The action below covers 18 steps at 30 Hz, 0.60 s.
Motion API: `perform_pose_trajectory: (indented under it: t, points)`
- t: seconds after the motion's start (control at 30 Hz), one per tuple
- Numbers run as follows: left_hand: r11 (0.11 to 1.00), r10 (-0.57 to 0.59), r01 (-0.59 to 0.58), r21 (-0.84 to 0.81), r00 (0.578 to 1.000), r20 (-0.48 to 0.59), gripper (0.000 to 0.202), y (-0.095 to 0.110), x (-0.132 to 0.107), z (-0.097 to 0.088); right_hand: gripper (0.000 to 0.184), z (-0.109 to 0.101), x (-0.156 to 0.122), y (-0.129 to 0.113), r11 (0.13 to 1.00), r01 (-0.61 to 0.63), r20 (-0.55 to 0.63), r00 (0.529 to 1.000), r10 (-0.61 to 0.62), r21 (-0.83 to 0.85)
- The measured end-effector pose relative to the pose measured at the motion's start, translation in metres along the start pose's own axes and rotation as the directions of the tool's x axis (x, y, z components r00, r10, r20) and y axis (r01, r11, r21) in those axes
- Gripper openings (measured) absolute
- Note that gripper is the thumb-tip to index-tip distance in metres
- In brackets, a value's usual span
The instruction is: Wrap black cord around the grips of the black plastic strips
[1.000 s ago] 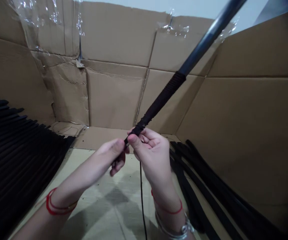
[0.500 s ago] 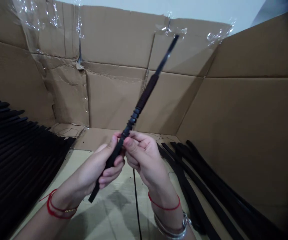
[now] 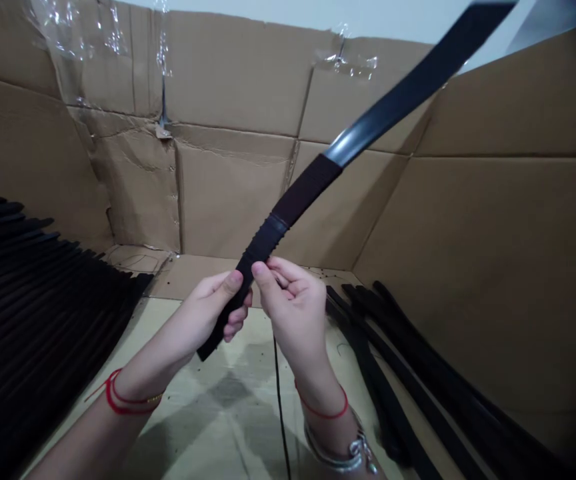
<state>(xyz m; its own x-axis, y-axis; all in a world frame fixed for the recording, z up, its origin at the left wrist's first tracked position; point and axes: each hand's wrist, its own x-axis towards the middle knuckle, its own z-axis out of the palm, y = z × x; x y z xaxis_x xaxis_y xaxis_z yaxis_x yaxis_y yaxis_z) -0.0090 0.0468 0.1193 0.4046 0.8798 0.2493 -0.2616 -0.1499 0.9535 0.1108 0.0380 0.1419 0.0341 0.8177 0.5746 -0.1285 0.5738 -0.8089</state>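
Note:
A long, flat, slightly curved black strip (image 3: 398, 107) slants up to the right, its broad face showing and its far end at the top edge. A dark brown cord wrapping (image 3: 308, 189) covers part of it, with spaced black turns below. My left hand (image 3: 203, 313) is closed round the lower end, thumb on top. At the strip's edge, just above that thumb, my right hand (image 3: 295, 300) is closed in a pinch on a thin black cord (image 3: 281, 407), which hangs below it. The pinched bit of cord is mostly hidden by the fingers.
Many similar black strips (image 3: 43, 320) lie in a row at the left. Several more strips (image 3: 418, 373) lie at the right. Cardboard walls (image 3: 233, 187) with clear tape enclose the pale work surface (image 3: 208, 427).
The strip has turned about its length, from edge-on to broad face, and its far end has swung right and up. Both hands keep their hold, with the right hand shifted slightly right.

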Motion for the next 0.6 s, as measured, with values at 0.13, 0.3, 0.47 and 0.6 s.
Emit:
perform_pose_trajectory:
  t: [0.13, 0.3, 0.47, 0.6]
  points:
    - [0.967, 0.144, -0.094, 0.238, 0.968, -0.205, 0.052, -0.011, -0.005, 0.021, 0.035, -0.001, 0.005, 0.011, 0.995, 0.067, -0.224, 0.973, -0.049, 0.072]
    - [0.956, 0.115, -0.077, 0.281, 0.986, -0.121, 0.051, -0.019, -0.013, 0.040, 0.036, -0.016, 0.011, 0.003, 0.978, 0.183, -0.375, 0.917, -0.134, 0.098]
    - [0.965, 0.096, -0.068, 0.253, 0.990, -0.101, 0.051, -0.016, -0.015, 0.040, 0.041, -0.018, 0.008, -0.005, 0.966, 0.214, -0.343, 0.927, -0.153, 0.145]
    - [0.979, 0.053, -0.036, 0.203, 0.995, -0.081, 0.052, -0.006, -0.017, 0.030, 0.041, -0.024, 0.011, -0.008, 0.960, 0.154, -0.244, 0.965, -0.096, 0.235]
